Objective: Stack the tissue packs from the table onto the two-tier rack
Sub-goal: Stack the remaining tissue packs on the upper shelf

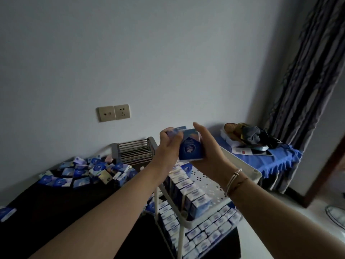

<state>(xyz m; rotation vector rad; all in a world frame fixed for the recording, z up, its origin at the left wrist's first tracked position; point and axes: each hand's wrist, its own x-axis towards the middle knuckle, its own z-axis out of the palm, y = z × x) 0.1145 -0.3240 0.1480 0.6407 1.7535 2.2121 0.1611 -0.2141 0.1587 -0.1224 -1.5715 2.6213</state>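
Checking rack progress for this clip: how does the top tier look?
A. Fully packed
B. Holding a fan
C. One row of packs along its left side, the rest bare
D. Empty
C: on the rack, the top tier carries one row of packs along its left edge; its perforated floor is bare to the right.

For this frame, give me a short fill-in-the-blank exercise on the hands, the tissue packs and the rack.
1. Both hands, left hand and right hand, hold blue tissue packs above the rack's ____ tier.
2. On the top tier, one row of packs stands along its ____ side.
3. The loose pile of packs lies on the ____ table.
4. The bracelets are on the ____ wrist.

Missing words: top; left; dark; right
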